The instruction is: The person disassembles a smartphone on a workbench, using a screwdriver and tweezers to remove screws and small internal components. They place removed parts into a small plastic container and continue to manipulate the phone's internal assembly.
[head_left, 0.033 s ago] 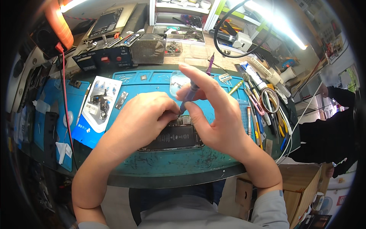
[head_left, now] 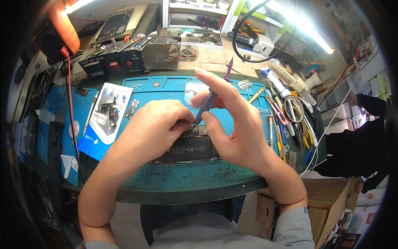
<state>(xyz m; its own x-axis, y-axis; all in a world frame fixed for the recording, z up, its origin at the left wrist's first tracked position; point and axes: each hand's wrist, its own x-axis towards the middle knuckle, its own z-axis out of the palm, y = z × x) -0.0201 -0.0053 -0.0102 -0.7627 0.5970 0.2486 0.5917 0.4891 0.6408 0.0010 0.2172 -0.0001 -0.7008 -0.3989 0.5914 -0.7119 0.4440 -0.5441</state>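
Two hands are busy over an opened phone (head_left: 186, 148) lying flat near the front edge of a teal work mat (head_left: 166, 176), battery side up. Right hand (head_left: 232, 128) has a purple screwdriver (head_left: 211, 97) pinched between thumb and a couple of curled fingers, with the index finger stretched out straight over the top end; the tool is tilted, tip down at the upper end of the phone, handle pointing up and away toward the back of the mat. Left hand (head_left: 155, 124) sits just beside it, fingers curled in tight right at the same spot where the tip lands, resting on the phone's top part, but I honestly can't tell if it's gripping anything small in there. The two hands are nearly touching at the fingertips. Over by the mat's left edge there's a white and blue printed card (head_left: 105, 114) lying at an angle, partly on the mat. Along the right edge a whole row of tools (head_left: 286, 120) is laid out: tweezers, pens, scissors-looking stuff. Behind the mat's back edge sits a black power supply box (head_left: 114, 64), with a red wire (head_left: 70, 108) running down the left side.
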